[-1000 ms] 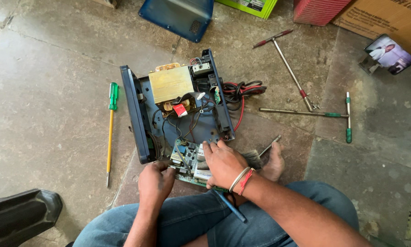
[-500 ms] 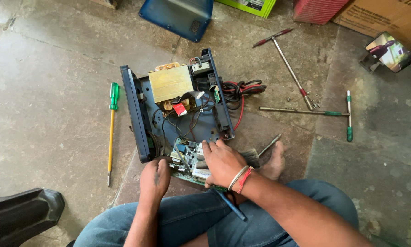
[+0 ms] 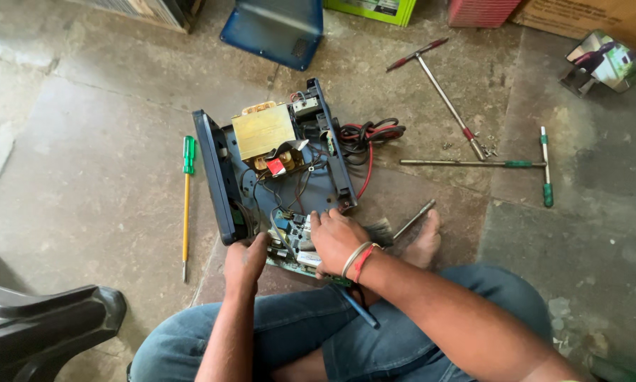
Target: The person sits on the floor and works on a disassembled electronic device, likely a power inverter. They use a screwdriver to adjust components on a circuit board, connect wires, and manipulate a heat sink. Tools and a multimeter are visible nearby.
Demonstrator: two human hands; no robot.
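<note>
An opened blue electrical unit lies on the stone floor, with a brass-coloured transformer and wires inside. At its near end sits a green circuit board. My left hand grips the board's left edge. My right hand, with bands on the wrist, rests on top of the board and presses on it with its fingers. What the fingertips touch is hidden. A blue-handled tool lies on my lap under the right forearm.
A green-and-yellow screwdriver lies left of the unit. Two T-handle wrenches and small screws lie to the right. Red and black cables trail from the unit. A blue cover stands behind, a dark plastic chair at lower left.
My left hand has shifted slightly up along the board's left edge. My right hand stays on the board. The view has drifted a little.
</note>
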